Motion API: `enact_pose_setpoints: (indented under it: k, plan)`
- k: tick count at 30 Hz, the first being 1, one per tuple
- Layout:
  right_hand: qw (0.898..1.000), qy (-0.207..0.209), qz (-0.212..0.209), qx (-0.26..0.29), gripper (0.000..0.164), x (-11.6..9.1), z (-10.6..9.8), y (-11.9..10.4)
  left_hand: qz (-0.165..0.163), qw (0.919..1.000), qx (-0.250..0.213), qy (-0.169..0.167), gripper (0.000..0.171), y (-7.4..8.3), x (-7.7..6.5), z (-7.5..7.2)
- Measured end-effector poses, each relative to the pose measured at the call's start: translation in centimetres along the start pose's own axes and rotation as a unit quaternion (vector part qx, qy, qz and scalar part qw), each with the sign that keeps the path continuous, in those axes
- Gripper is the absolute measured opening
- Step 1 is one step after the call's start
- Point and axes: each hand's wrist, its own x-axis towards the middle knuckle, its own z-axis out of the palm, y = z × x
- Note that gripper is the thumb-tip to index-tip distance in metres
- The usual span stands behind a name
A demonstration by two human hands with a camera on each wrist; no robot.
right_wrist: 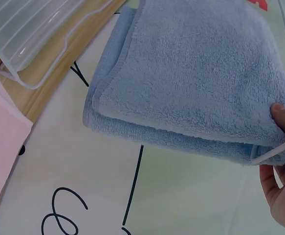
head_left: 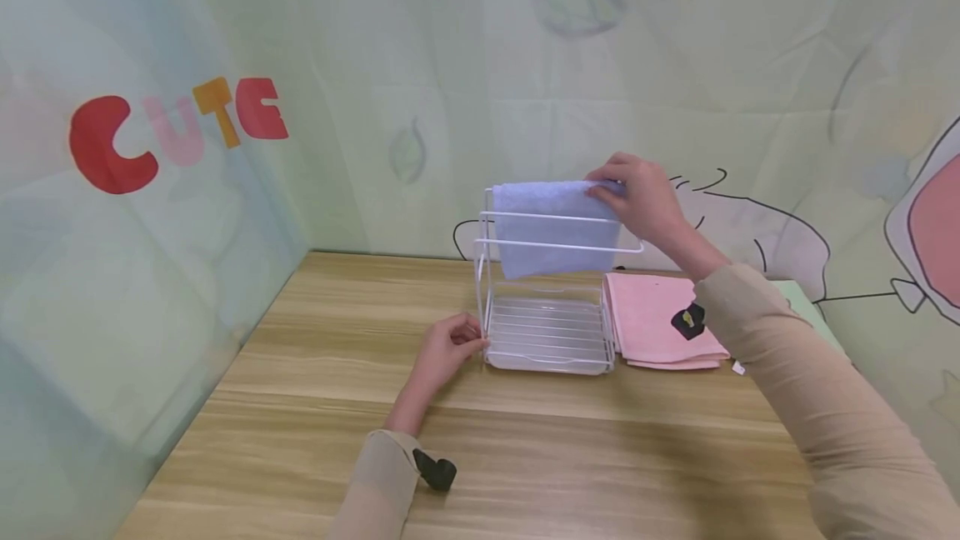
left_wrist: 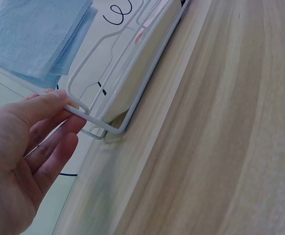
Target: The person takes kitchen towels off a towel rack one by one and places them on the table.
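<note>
A white wire rack (head_left: 480, 273) stands on the wooden table, with rails at the top and a clear tray (head_left: 551, 367) at its base. Folded over its rearmost top rail hangs a light blue towel (head_left: 551, 232). My right hand (head_left: 641, 194) pinches the towel's upper right corner at the rail's end; the right wrist view shows the towel's folded layers (right_wrist: 191, 83) and the thumb on the cloth. Low on the rack's left side, my left hand (head_left: 450, 348) pinches the wire frame (left_wrist: 86, 115) between thumb and fingers.
Right of the rack lies a folded pink towel (head_left: 652, 323), partly behind my right forearm. A green cloth (head_left: 806, 307) shows beyond that sleeve. A printed curtain (head_left: 375, 90) rises behind and left of the wooden table (head_left: 360, 340).
</note>
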Motion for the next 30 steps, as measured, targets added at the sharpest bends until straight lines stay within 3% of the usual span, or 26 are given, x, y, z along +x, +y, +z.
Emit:
enact_pose_setpoints:
  k: [11, 21, 30]
  plan:
    - [0.997, -0.078, 0.008, 0.021, 0.019, 0.5, -0.8, 0.5, -0.002, 1.0000, -0.005, -0.003, 0.012, 0.2, 0.1, 0.1]
    - [0.994, -0.098, 0.007, 0.045, 0.020, 1.6, -1.4, 1.1, 0.000, 1.0000, -0.006, -0.002, 0.013, 0.0, 0.3, 0.3]
    - [0.991, -0.123, -0.038, 0.027, 0.017, 3.9, -3.2, 0.2, 0.007, 0.9999, -0.012, -0.004, 0.014, 0.0, 0.4, 0.3]
